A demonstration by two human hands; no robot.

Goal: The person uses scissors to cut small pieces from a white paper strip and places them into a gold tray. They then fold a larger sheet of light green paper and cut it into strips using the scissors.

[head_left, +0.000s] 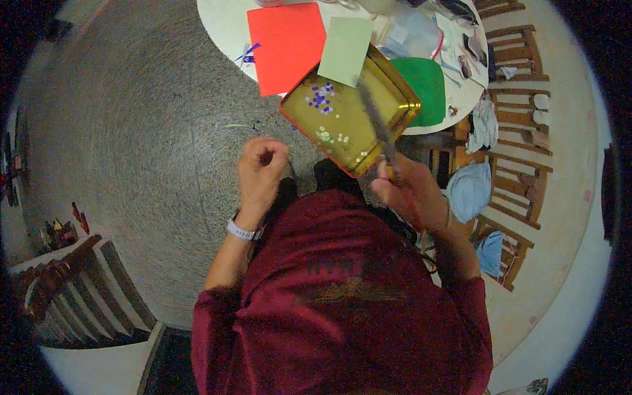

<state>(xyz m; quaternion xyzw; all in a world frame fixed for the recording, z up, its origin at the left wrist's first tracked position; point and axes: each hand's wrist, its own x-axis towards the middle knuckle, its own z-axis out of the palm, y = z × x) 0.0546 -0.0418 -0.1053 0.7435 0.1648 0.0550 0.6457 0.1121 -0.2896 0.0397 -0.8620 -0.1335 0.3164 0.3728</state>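
Step in hand: I judge this to be moving small paper dots about inside the tin tray (388, 99) with a thin tool (376, 122).
Tray location: the gold tray with its red rim sits tilted at the near edge of the round white worktop (227, 29), one corner overhanging toward me, above the grey speckled floor (131, 131).
Tray contents: purple dots (320, 97) lie near the far corner; pale dots (336, 139) lie nearer the overhanging corner.
Right grip: my right hand (411, 191) is clenched around the lower end of the tool; the shaft runs up and to the left across the tray. The tool is blurred, so I cannot tell its exact kind.
Left grip: my left hand (261, 168) is curled into a loose fist over the floor, well apart from the tray; I cannot tell whether it pinches anything.
Technique: keep the tool tip low and strokes short, so dots do not slide over the low rim at the overhanging corner. Steadying the tray with the free hand would reduce the tipping risk.
Arm pose: both forearms come up from my lap, elbows bent; a watch (242, 230) sits on the left wrist.
Nearby: a red sheet (286, 43) and a pale green sheet (345, 49) lie just behind the tray.
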